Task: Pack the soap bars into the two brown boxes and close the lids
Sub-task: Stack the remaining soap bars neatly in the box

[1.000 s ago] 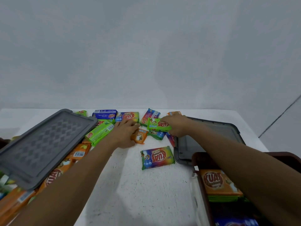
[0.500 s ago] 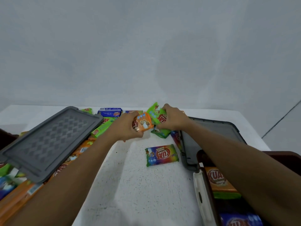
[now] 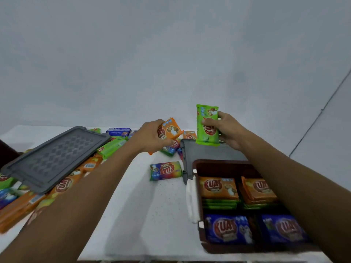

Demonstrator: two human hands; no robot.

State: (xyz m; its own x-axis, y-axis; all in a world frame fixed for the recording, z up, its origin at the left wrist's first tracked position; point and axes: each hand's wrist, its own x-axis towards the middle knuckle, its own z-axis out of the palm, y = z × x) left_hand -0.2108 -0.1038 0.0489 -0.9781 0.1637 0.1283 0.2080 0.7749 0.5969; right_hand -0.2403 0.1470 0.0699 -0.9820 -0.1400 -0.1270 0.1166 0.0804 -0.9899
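The white table (image 3: 144, 205) spreads before the person, both bare forearms stretched across it toward twelve o'clock. At nine o'clock a grey lid (image 3: 55, 158) lies tilted on a heap of loose soap bars (image 3: 64, 185). At four o'clock a brown box (image 3: 224, 165) stands open, with packed bars (image 3: 218, 186) in orange, green and blue inside. The left hand (image 3: 150, 137) is raised, its fingers curled round an orange bar (image 3: 171, 130). The right hand (image 3: 228, 130), beyond the box's far rim, pinches a green bar (image 3: 207, 126) upright between thumb and fingers. A rainbow bar (image 3: 165, 170) lies flat mid-table.
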